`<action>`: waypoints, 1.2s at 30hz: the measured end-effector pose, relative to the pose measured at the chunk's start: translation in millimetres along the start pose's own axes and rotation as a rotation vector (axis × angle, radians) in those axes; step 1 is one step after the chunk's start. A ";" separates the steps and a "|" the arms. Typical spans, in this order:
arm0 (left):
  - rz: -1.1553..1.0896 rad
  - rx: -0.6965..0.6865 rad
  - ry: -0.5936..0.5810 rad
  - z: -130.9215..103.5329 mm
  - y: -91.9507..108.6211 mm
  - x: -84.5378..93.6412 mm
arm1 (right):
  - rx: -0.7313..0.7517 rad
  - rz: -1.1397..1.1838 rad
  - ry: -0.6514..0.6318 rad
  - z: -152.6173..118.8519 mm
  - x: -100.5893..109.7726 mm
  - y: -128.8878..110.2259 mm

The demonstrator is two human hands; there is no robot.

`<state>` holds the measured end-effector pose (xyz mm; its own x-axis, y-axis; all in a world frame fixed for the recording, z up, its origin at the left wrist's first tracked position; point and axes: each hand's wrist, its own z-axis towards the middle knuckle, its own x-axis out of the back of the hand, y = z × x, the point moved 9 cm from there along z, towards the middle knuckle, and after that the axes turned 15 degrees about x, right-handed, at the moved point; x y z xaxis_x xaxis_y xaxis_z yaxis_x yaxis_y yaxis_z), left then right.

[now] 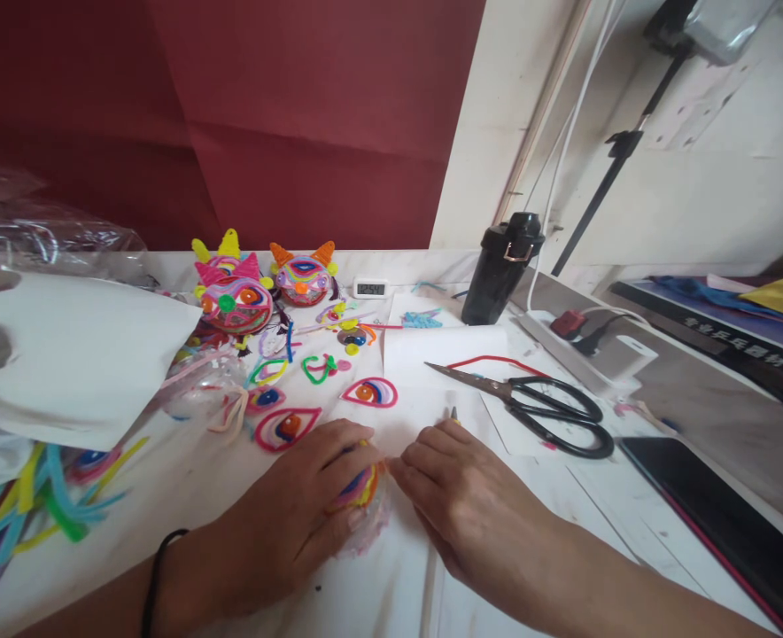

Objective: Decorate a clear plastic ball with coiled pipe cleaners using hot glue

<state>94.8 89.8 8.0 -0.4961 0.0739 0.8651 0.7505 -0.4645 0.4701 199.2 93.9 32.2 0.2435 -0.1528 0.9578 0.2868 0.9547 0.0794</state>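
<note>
Seemingly being decorated, clear ball (363,493) is gripped by left hand (291,509); right hand (461,496) curled closed, contents unclear; steady hold likely needed.

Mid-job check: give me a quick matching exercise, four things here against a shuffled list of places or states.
1. scissors
2. bottle
3. left hand
4. digital clock

A. gripping a colourful round piece
B. white-framed, showing digits
C. lying with black handle loops toward the right
D. black, standing at the back

Pairs: 1-C, 2-D, 3-A, 4-B
</note>
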 end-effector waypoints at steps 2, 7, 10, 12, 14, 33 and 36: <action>-0.013 -0.007 -0.008 1.3 2.1 1.2 | 0.015 -0.002 0.032 0.4 2.4 -2.6; -0.016 -0.002 -0.019 1.6 1.5 0.7 | 0.012 0.026 0.051 -0.3 4.0 -6.4; -0.016 -0.018 -0.005 0.9 2.7 1.3 | 0.012 0.044 0.050 0.1 3.6 -6.5; -0.024 -0.014 0.006 0.8 2.4 2.0 | 0.007 0.054 0.046 0.9 4.3 -4.3; -0.026 -0.003 0.008 0.9 1.0 1.9 | -0.013 0.067 0.034 0.6 6.3 0.0; 0.011 0.052 0.095 -6.3 -12.2 -8.9 | -0.526 -0.081 0.054 -85.7 -3.6 8.9; 0.000 0.078 0.147 -7.5 -12.1 -9.0 | -0.550 -0.050 0.006 -88.5 -14.3 18.3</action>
<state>86.8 88.1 -6.7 -0.5505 -0.0581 0.8328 0.7791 -0.3943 0.4874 283.0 91.0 -4.5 0.2220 -0.1970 0.9549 0.7393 0.6726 -0.0331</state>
